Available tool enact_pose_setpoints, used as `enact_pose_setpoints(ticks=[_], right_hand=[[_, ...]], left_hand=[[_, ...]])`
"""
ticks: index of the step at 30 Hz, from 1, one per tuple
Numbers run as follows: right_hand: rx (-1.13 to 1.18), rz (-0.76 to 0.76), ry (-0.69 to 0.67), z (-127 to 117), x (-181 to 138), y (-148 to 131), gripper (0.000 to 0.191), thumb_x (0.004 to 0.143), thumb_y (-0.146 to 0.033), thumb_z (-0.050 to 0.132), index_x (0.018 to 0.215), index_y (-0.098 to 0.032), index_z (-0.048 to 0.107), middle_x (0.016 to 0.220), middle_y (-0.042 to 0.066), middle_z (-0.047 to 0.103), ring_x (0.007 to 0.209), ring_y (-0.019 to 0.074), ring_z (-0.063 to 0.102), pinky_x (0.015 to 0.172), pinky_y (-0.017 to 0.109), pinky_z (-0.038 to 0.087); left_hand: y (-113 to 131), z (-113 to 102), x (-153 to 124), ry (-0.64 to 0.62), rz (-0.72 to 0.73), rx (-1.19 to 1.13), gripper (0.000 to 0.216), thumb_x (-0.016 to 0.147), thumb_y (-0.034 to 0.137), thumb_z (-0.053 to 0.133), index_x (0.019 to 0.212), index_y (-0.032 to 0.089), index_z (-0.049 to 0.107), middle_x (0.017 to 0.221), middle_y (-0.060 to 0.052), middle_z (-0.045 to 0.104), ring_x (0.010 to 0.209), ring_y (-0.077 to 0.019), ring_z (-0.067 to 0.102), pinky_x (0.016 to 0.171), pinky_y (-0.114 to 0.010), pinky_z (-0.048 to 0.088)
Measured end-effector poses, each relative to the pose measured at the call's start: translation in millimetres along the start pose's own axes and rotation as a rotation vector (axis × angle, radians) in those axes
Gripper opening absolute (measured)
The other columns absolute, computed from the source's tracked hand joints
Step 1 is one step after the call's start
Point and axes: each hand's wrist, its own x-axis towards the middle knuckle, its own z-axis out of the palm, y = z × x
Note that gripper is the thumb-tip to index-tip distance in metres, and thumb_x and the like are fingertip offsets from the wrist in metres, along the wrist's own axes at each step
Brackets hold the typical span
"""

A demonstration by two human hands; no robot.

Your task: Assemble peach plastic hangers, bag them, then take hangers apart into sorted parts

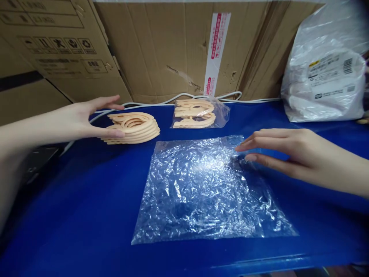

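1. Head view, upper left: the left hand, grip spread apart, had its thumb at the stacked beige pieces
2. Right: the right hand reached the clear bag, mid-frame; whether its grip pinched, I couldn't tell

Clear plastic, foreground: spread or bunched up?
Spread. The clear plastic lies wide and flat, though crinkled, on the blue tabletop, right hand at its far right corner.

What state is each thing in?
Large clear plastic bag: lying flat, wrinkled
Stack of beige curved pieces: unbagged
Small clear plastic bag: holding similar beige pieces
White cable: looped
White translucent plastic bag: bulging
Brown cardboard: scuffed, taped
Left hand: open at the stack
Right hand: open at large bag
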Motion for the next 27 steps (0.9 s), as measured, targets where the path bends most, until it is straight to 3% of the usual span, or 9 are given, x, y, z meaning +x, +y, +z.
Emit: enact_pose_setpoints(ticks=[5, 11, 16, 21, 24, 27], right_hand=[[-0.027, -0.071, 0.039, 0.0, -1.1, -3.2, 0.032, 0.104, -0.040, 0.049, 0.113, -0.021, 0.072, 0.101, 0.004, 0.073, 0.089, 0.0181, 0.070, 0.077, 0.031, 0.052], [-0.058, -0.118, 0.045, 1.6, -0.3, -3.8, 0.033, 0.105, -0.038, 0.048, 0.110, -0.017, 0.073, 0.097, 0.005, 0.073, 0.084, 0.0169, 0.069, 0.075, 0.030, 0.051], [-0.107, -0.157, 0.088, 2.0, 0.0, -1.5, 0.031, 0.105, -0.036, 0.048, 0.109, -0.018, 0.072, 0.095, 0.004, 0.075, 0.084, 0.0178, 0.070, 0.076, 0.033, 0.050], [-0.191, -0.175, 0.201, 0.7, 3.1, -3.7, 0.027, 0.104, -0.033, 0.046, 0.105, -0.021, 0.070, 0.093, 0.004, 0.075, 0.084, 0.0212, 0.070, 0.076, 0.038, 0.049], [-0.157, -0.132, 0.270, 3.1, 4.2, -10.1, 0.021, 0.103, -0.028, 0.048, 0.112, -0.022, 0.066, 0.104, 0.006, 0.072, 0.094, 0.0212, 0.068, 0.080, 0.037, 0.051], [-0.067, -0.081, 0.329, 11.0, 4.4, -19.3, 0.030, 0.097, -0.036, 0.062, 0.123, -0.022, 0.059, 0.124, 0.010, 0.065, 0.115, 0.0244, 0.063, 0.096, 0.039, 0.051]], left_hand=[[-9.2, -0.6, 1.4, -0.034, 0.047, -0.008, 0.109, 0.072, 0.084, 0.062, 0.161, 0.032, 0.025, 0.156, -0.006, 0.049, 0.138, -0.0409, 0.049, 0.116, -0.066, 0.030], [-5.7, -2.6, 0.5, -0.101, -0.026, 0.005, 0.102, 0.074, 0.082, 0.062, 0.158, 0.033, 0.032, 0.157, -0.005, 0.048, 0.137, -0.0396, 0.050, 0.115, -0.063, 0.033], [0.6, -4.7, -0.9, -0.048, -0.016, -0.020, 0.096, 0.073, 0.071, 0.067, 0.156, 0.031, 0.037, 0.156, -0.004, 0.049, 0.137, -0.0374, 0.050, 0.117, -0.058, 0.032], [20.6, -5.1, -6.6, 0.095, 0.029, -0.046, 0.097, 0.065, 0.071, 0.073, 0.150, 0.031, 0.048, 0.142, -0.003, 0.061, 0.129, -0.0377, 0.056, 0.114, -0.055, 0.039], [50.4, 6.0, -18.5, 0.187, 0.163, -0.153, 0.107, 0.058, 0.074, 0.078, 0.151, 0.029, 0.047, 0.132, -0.004, 0.066, 0.119, -0.0358, 0.062, 0.109, -0.050, 0.046], [85.7, 28.1, -35.6, 0.242, 0.443, -0.245, 0.098, 0.073, 0.069, 0.076, 0.154, 0.026, 0.042, 0.138, -0.006, 0.061, 0.121, -0.0301, 0.061, 0.108, -0.039, 0.048]])
